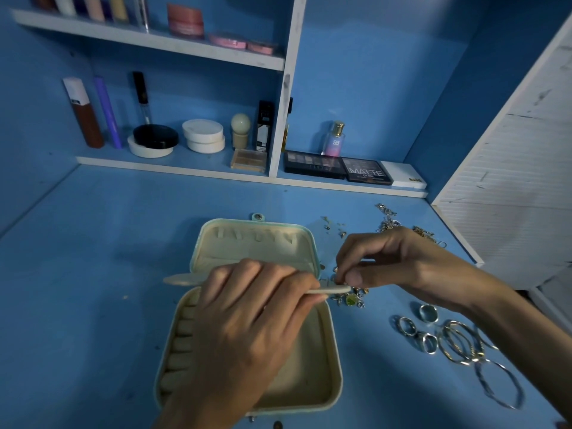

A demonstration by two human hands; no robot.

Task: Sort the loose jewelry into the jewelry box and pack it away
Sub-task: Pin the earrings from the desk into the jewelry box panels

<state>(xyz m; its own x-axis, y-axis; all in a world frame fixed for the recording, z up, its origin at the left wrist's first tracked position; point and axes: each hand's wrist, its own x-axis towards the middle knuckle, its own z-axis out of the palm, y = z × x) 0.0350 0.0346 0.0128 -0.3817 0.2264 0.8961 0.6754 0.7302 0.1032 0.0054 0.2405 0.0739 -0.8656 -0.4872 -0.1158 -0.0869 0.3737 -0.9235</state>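
A cream jewelry box (pixel 331 360) with a teal shell lies open on the blue table, its lid (pixel 257 246) laid back. My left hand (pixel 247 320) grips the box's cream inner flap (pixel 179 279) and holds it level above the tray. My right hand (pixel 402 261) pinches a small metal piece at the flap's right end. Small earrings (pixel 351 300), one with a green stone, lie just below that pinch. Silver rings (pixel 418 331) and thin bangles (pixel 498 383) lie to the right. Chains (pixel 390 222) sit behind my right hand.
A white shelf unit (pixel 288 88) at the back holds cosmetics, eyeshadow palettes (pixel 337 168) and a perfume bottle (pixel 334 139). A white slatted panel (pixel 510 181) stands at the right. A few tiny studs (pixel 334 227) lie beside the lid.
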